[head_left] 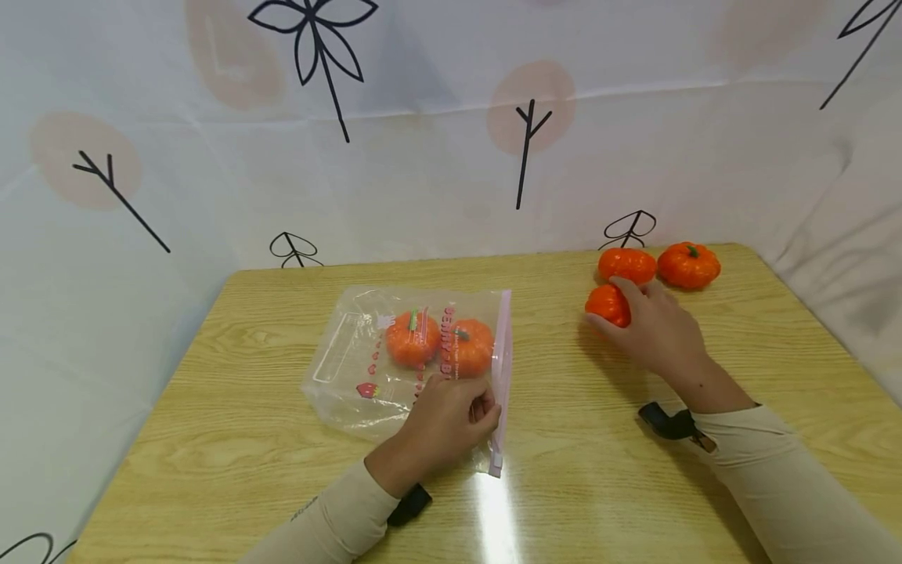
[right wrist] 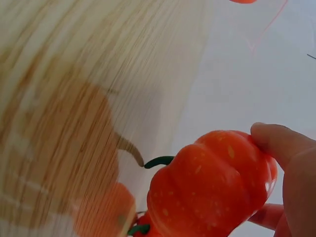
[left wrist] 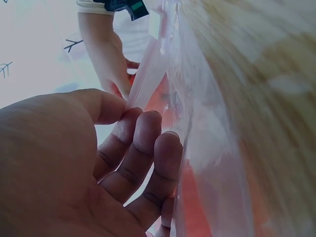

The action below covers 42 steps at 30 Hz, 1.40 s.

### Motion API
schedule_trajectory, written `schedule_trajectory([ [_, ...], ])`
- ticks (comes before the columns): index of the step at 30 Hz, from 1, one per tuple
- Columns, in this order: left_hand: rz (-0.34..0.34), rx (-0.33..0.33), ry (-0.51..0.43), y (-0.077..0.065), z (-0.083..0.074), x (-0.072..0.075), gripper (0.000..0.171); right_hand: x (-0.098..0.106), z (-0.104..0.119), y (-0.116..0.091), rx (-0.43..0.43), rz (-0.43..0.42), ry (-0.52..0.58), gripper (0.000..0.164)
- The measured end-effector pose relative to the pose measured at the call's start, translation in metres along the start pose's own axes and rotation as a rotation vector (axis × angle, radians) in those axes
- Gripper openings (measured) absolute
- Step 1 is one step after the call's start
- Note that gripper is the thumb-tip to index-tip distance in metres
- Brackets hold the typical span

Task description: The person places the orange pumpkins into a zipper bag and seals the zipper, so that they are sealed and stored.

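My left hand pinches the pink zip edge of a clear plastic zip bag between thumb and forefinger. In the left wrist view the zip strip runs up from that pinch to a white slider. Two orange toy pumpkins, a left one and a right one, lie inside the bag. Over on the right, my right hand grips another orange pumpkin with a green stem, thumb and fingers on its sides. Its palm-side surface is hidden by the hand.
Just behind the right hand an orange pumpkin sits on the wooden table, with one more pumpkin beside it near the back right corner. A patterned white cloth hangs behind the table.
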State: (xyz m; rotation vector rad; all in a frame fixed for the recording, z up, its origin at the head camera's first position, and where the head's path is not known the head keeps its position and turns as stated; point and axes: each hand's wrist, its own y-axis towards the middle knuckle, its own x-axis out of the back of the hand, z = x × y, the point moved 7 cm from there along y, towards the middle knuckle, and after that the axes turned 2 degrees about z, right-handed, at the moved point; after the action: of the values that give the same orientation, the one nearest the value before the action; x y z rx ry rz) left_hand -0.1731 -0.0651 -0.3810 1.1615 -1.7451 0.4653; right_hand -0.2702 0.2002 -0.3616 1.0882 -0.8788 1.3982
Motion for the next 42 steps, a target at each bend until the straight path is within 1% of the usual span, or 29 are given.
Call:
schedule_trajectory([
  [4, 0.004, 0.009, 0.011, 0.000, 0.001, 0.000, 0.019, -0.003, 0.000, 0.002, -0.009, 0.042, 0.038, 0.085],
  [10, 0.002, 0.007, 0.022, 0.000, 0.001, 0.000, 0.019, -0.010, 0.004, 0.003, -0.003, 0.137, 0.167, 0.087],
  [12, 0.001, 0.004, 0.022, 0.000, 0.001, 0.000, 0.019, -0.011, 0.006, 0.003, 0.006, 0.156, 0.197, 0.088],
  [18, -0.013, -0.007, 0.024, 0.000, 0.000, 0.001, 0.019, -0.013, 0.010, 0.003, 0.027, 0.176, 0.239, 0.089],
  [22, -0.006, -0.007, 0.030, 0.000, 0.000, 0.000, 0.019, -0.014, 0.011, 0.002, 0.033, 0.179, 0.264, 0.086],
  [28, 0.003, 0.004, 0.025, 0.000, 0.000, 0.000, 0.019, -0.016, 0.015, 0.002, 0.042, 0.203, 0.335, 0.081],
  [36, 0.000, 0.002, 0.027, 0.000, -0.001, 0.001, 0.019, -0.019, 0.020, -0.001, 0.039, 0.241, 0.441, 0.080],
  [42, 0.007, 0.011, 0.022, 0.001, 0.000, 0.000, 0.019, -0.023, 0.023, -0.002, 0.060, 0.263, 0.484, 0.076],
])
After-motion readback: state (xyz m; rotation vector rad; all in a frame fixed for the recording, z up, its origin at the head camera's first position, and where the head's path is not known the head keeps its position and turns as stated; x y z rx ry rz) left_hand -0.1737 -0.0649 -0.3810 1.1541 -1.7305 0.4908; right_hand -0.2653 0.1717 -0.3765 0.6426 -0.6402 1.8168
